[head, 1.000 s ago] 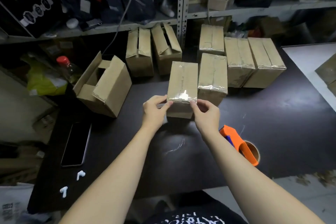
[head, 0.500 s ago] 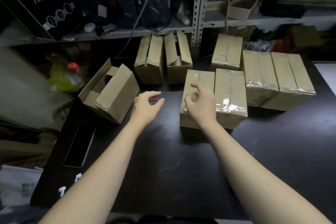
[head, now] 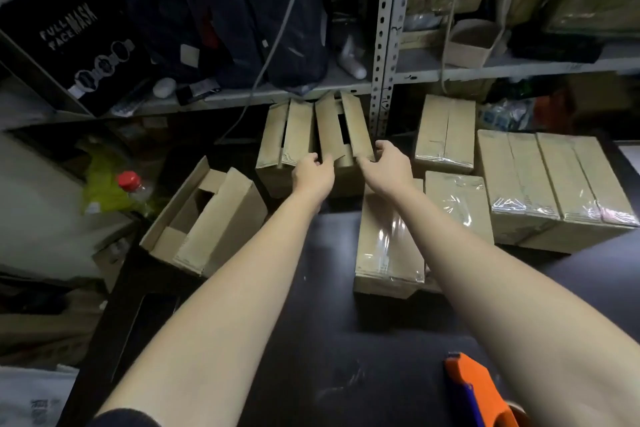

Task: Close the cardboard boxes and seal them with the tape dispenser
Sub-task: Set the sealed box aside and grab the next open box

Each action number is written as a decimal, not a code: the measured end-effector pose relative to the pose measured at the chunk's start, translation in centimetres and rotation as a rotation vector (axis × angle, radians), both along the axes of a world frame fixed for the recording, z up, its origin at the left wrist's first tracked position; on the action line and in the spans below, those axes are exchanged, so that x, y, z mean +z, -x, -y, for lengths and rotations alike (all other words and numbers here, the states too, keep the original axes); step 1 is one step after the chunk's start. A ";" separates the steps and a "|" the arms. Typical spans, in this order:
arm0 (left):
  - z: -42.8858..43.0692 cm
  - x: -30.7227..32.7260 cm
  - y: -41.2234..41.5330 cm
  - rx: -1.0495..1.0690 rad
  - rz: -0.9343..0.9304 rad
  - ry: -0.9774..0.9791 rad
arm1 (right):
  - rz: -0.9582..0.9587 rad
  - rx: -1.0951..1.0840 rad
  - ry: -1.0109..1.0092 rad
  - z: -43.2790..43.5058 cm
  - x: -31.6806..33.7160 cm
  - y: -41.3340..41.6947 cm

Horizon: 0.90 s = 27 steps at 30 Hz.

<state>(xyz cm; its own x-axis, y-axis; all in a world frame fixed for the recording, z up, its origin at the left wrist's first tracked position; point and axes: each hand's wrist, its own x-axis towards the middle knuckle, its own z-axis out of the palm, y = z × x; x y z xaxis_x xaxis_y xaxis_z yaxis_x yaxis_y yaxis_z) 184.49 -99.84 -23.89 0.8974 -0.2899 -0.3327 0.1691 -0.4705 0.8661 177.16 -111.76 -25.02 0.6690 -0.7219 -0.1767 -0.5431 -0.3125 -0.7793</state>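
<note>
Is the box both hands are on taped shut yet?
No. The box has no tape; a dark gap shows between its top flaps.

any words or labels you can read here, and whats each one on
"FULL FACE MASK", white letters on the black box on the upper left shelf.
Row of round pictures under that text: no words readable.
White bag at the bottom left: dark print, too blurred to read.
Taped cardboard boxes: faint marks under the tape, not readable.
Red-capped bottle: no label readable.
</note>
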 end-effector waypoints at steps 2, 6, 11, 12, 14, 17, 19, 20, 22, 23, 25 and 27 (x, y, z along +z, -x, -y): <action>1.0 -0.3 -1.1 0.028 -0.045 0.031 | -0.081 -0.009 -0.059 0.9 -0.1 -1.6; 2.0 -1.8 -2.4 0.056 -0.045 0.079 | -0.136 -0.052 -0.079 1.8 -0.9 -3.5; 2.8 -2.1 -2.2 0.152 0.014 0.123 | -0.051 -0.167 -0.114 1.9 -1.0 -2.9; 2.9 -1.9 -2.1 0.151 0.022 0.138 | -0.037 -0.181 -0.112 1.9 -0.7 -2.7; 2.8 -1.1 -1.7 0.142 0.054 0.175 | 0.010 -0.193 -0.117 1.6 0.0 -2.2; 2.2 0.6 -1.0 0.120 0.124 0.218 | 0.107 -0.210 -0.130 0.9 1.1 -1.4; 1.8 1.7 -0.5 0.078 0.162 0.231 | 0.177 -0.245 -0.142 0.1 2.0 -0.7; 1.4 2.3 -0.2 0.058 0.180 0.235 | 0.202 -0.265 -0.145 -0.3 2.5 -0.2; 0.6 3.6 0.9 0.027 0.225 0.247 | 0.241 -0.291 -0.138 -1.1 3.5 0.7; 0.2 4.2 1.5 0.018 0.251 0.261 | 0.264 -0.289 -0.136 -1.5 4.0 1.1; -0.6 5.2 2.8 0.008 0.301 0.307 | 0.328 -0.273 -0.134 -2.3 5.0 2.2; -1.4 6.3 4.2 0.012 0.342 0.329 | 0.384 -0.260 -0.128 -3.1 5.9 3.4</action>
